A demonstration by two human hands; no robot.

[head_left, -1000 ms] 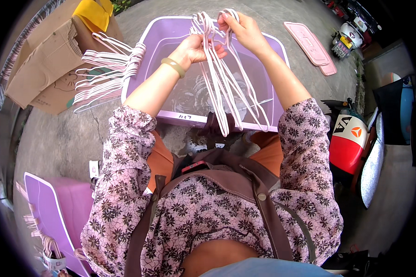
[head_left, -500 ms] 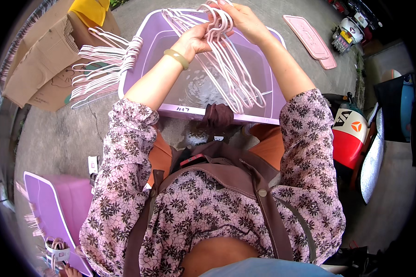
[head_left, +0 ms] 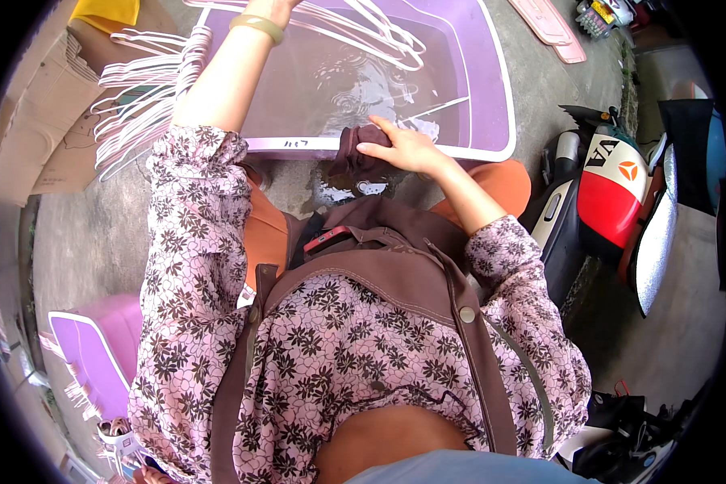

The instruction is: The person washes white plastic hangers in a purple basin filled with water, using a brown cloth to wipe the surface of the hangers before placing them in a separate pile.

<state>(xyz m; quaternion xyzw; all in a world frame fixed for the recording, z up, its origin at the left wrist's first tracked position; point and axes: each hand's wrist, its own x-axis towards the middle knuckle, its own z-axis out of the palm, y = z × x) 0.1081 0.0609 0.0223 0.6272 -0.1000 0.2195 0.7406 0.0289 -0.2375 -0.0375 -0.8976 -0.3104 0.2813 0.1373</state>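
Compared with half a second ago, the right hand has left the bundle of pink wire hangers and has come down to the near rim of the purple tub. There it now presses on a dark brown cloth that is draped over the rim, in the middle of the frame. The left hand is now cut off by the top edge of the frame; only the forearm and the yellow-green bracelet are visible.

It seems the work has moved from gathering the hangers with both hands to holding them with one hand, while the other takes care of the cloth.

The right hand is half closed: the fingers lie flat on top of the cloth and the thumb is at its side, so it touches and lightly pinches the cloth. I cannot tell how the left hand grips, because it is outside the picture; the hangers spread from near the wrist over the water in the tub.

A second pile of hangers rests at the upper left, beside a cardboard box.
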